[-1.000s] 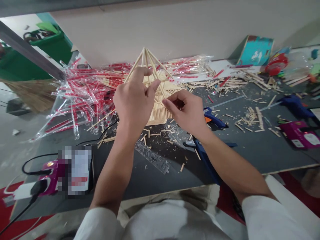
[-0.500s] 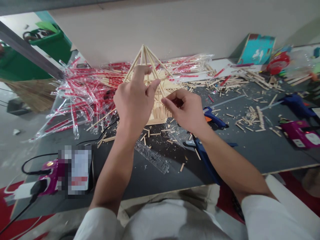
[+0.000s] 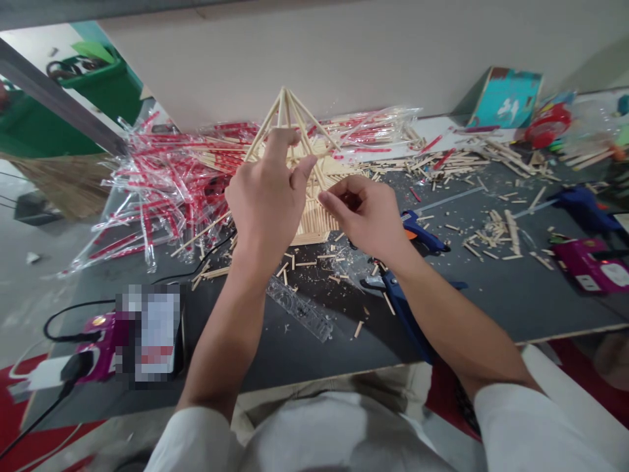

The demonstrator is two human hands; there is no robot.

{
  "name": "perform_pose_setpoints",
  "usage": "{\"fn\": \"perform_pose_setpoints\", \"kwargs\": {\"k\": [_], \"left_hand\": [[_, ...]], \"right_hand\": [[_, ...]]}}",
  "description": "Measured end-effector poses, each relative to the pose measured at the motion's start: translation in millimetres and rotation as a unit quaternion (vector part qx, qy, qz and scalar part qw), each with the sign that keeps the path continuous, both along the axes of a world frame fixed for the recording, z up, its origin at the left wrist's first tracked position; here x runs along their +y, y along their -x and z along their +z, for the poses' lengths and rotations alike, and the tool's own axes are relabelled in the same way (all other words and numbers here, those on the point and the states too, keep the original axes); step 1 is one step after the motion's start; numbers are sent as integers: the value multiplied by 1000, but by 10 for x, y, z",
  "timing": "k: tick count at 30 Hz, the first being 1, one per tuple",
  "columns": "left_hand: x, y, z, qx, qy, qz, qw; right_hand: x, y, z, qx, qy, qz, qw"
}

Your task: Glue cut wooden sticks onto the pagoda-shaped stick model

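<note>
A model built of thin wooden sticks (image 3: 314, 219) stands at the middle of the table, with slanted sticks meeting in a peak above it. My left hand (image 3: 268, 190) is curled at its near left side, index finger and thumb closed round part of the slanted frame. That hand hides much of the model. At the model's right side, my right hand (image 3: 368, 213) has thumb and fingertips pinched together. Whatever is between those fingertips is too small to make out. Below both hands lies a clear plastic ruler (image 3: 299, 308), among stick offcuts.
Wrapped sticks (image 3: 162, 183) are heaped at the left. A blue glue gun (image 3: 422, 233) and blue-handled cutters (image 3: 405, 314) lie right of centre. Another blue glue gun (image 3: 584, 206) rests farther right. A phone (image 3: 157, 334) and purple power boxes (image 3: 587, 262) sit near the table's ends.
Almost nothing differs. Both hands hold the same poses at the stick model, and the whole view has shifted very slightly.
</note>
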State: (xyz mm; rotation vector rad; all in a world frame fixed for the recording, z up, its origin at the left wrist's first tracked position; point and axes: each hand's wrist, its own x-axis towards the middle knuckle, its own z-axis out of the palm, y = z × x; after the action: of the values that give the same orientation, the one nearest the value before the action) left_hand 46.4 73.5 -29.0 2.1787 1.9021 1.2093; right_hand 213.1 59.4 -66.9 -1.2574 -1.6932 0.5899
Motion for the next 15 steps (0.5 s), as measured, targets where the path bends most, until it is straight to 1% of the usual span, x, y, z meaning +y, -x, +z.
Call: {"fn": "perform_pose_setpoints", "kwargs": {"k": [3, 6, 8, 11, 15], "left_hand": [[-2, 1, -3, -36, 12, -15, 999], [8, 4, -19, -53, 23, -23, 998], [14, 6, -30, -52, 21, -27, 998], [4, 13, -24, -39, -3, -21, 999], [-53, 47, 48, -30, -16, -31, 999]], "right_hand": [[2, 1, 4, 1, 2, 4, 1000], [5, 2, 1, 3, 0, 5, 1000], [7, -1, -4, 2, 2, 3, 1000], [2, -12, -5, 0, 2, 4, 1000], [-45, -24, 33, -5, -14, 3, 1000]]}}
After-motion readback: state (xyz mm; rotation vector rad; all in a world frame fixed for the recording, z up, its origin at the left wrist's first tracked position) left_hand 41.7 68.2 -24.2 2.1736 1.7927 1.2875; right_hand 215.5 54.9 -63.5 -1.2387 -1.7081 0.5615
